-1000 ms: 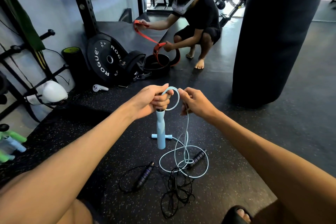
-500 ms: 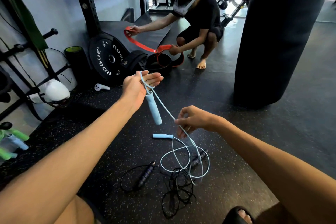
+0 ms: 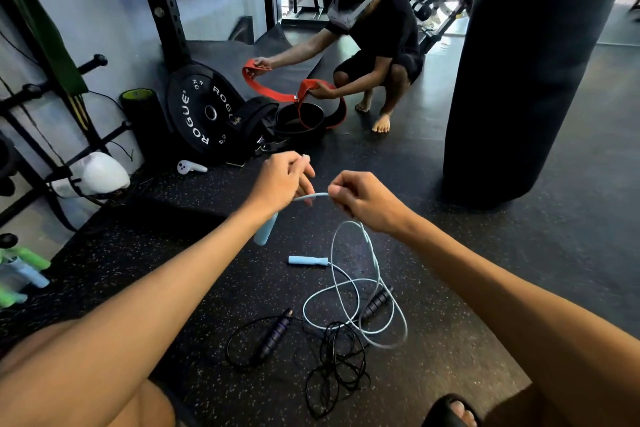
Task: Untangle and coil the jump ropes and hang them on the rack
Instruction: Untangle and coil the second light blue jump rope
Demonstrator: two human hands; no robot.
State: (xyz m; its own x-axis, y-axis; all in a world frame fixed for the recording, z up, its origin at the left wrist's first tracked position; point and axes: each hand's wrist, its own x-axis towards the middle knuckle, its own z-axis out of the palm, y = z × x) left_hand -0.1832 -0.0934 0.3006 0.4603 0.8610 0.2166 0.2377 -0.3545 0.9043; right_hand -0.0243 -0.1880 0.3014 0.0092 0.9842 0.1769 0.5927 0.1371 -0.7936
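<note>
Half a second ago the hands were apart, the left lifted toward eleven o'clock and the right held lower; now they have drawn close together at the middle of the view, with only a short stretch of the blue rope (image 3: 310,197) between them. The left hand (image 3: 280,180) grips the top of one blue handle (image 3: 265,232), which hangs below the wrist. The right hand (image 3: 360,199) is closed, pinching the rope. From that pinch the rope drops toward six o'clock in a tall loop and spreads into loose, crossing rings on the floor (image 3: 485,288). The second blue handle (image 3: 308,260) lies flat just below the hands. The black rope (image 3: 339,367) sits in a tangled heap at six o'clock, one black handle (image 3: 273,336) at its ten o'clock, the other black handle (image 3: 377,302) inside the blue rings. The rack (image 3: 93,62) stands at nine o'clock, against the wall
</note>
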